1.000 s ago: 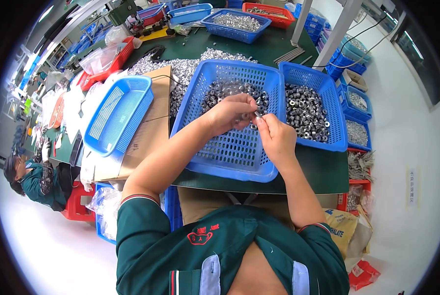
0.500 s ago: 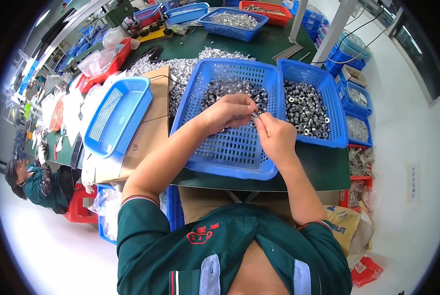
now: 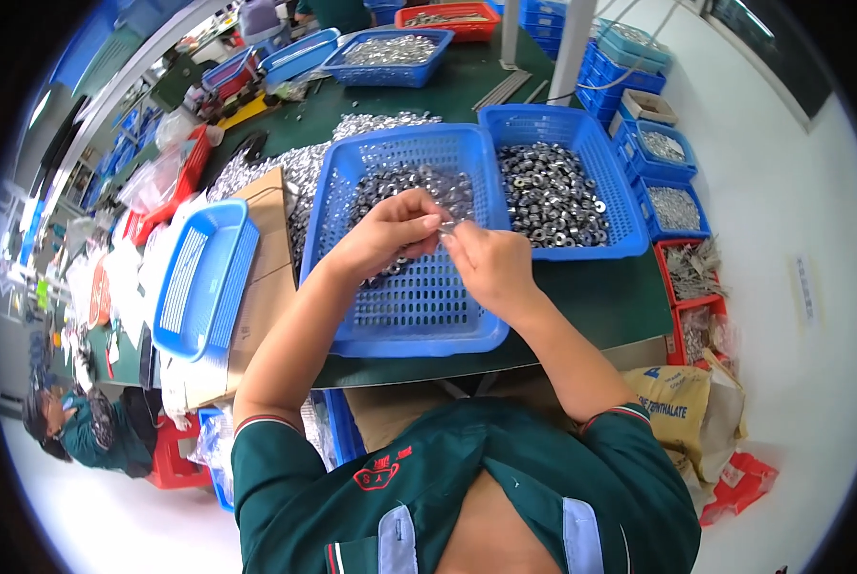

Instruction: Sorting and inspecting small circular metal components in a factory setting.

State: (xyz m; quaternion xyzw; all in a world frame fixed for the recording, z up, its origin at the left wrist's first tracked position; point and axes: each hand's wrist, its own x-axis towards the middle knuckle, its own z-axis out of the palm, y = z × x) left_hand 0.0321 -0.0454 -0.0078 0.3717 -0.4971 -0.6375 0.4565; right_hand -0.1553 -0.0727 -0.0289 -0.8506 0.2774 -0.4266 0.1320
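— So, what do I have under me?

— Big blue basket (image 3: 419, 316) on the green table (image 3: 591, 306), heaped with small metal rings (image 3: 400, 191).

— And the hands?

— My left hand (image 3: 390, 230) and right hand (image 3: 490, 263) meet above it, fingertips pinched on one small metal piece (image 3: 447, 227).

— How will it handle?

— Light, hard and probably slick, I judge; grip its rim.

Both hands, left hand (image 3: 390, 230) and right hand (image 3: 490, 263), pinch seemingly metal parts (image 3: 452, 226) over a blue basket (image 3: 419, 306).
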